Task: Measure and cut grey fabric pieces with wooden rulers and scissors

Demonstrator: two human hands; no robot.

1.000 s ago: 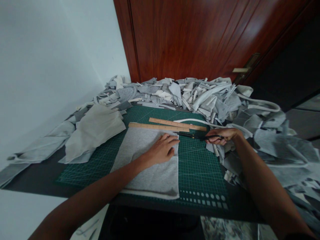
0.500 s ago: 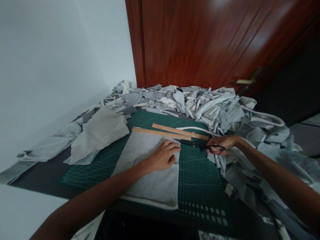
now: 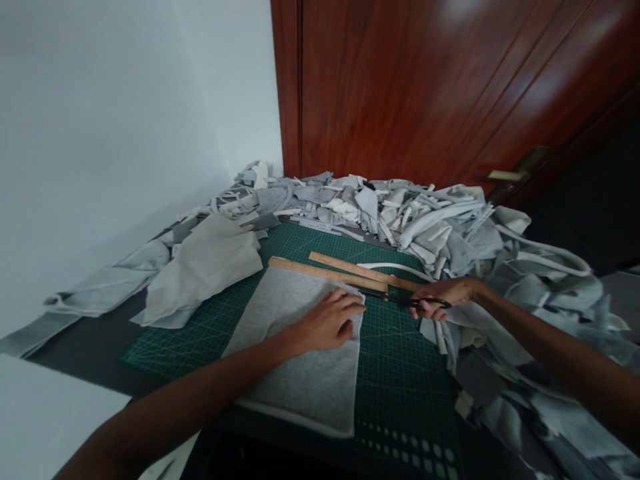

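Observation:
A light grey piece of fabric (image 3: 300, 373) lies flat on the green cutting mat (image 3: 395, 373). My left hand (image 3: 333, 320) rests on its right half, fingers stretched out and slightly spread near the top right corner. In my right hand (image 3: 435, 298) are black-handled scissors (image 3: 395, 299), their blades pointing left at that corner of the fabric. One wooden ruler (image 3: 320, 271) lies along the fabric's top edge; a second wooden ruler (image 3: 355, 265) crosses behind it at a slant, its right end close to my right hand.
A heap of grey and white fabric scraps (image 3: 370, 207) runs along the back and down the right side. Larger cloth pieces (image 3: 205, 267) lie on the left. Behind stand a white wall (image 3: 125, 120) and a brown wooden door (image 3: 390, 87) with a handle (image 3: 515, 175).
The view has shifted a little, so most things sit slightly further right. The scissors have come slightly closer to the fabric's top right corner. My left hand stays on the fabric.

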